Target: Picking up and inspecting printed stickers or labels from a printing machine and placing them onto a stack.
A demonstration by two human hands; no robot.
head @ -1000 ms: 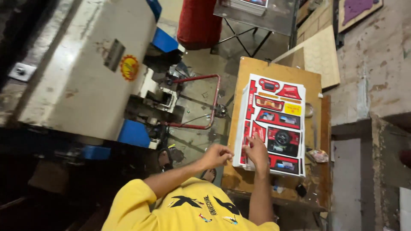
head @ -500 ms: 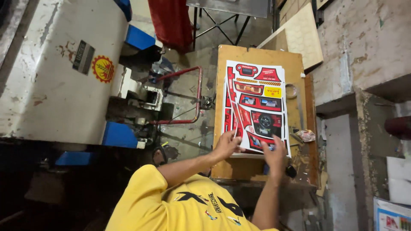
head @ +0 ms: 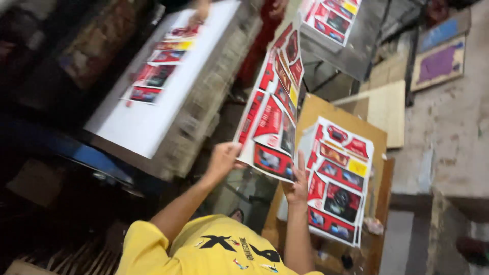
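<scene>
A printed sheet (head: 272, 107), red and white with small pictures, is lifted and tilted above the work spot. My left hand (head: 224, 160) grips its lower left corner. Along the sheet's bottom edge, my right hand (head: 298, 184) holds it with fingers spread up the back. Just to the right, a stack of matching printed sheets (head: 338, 186) lies on a wooden board (head: 321, 108). My yellow shirt (head: 214, 247) fills the bottom of the view.
At upper left stands a white table (head: 147, 122) with another printed sheet (head: 158, 69) on it, touched by another person's hand (head: 199, 11). A further sheet (head: 331, 18) lies on a grey metal surface at the top. Plywood panels (head: 387, 109) lean at right.
Both hands were pressing on the stack on the wooden board. They now hold one sheet raised up and to the left, and the view has swung toward the white table.
</scene>
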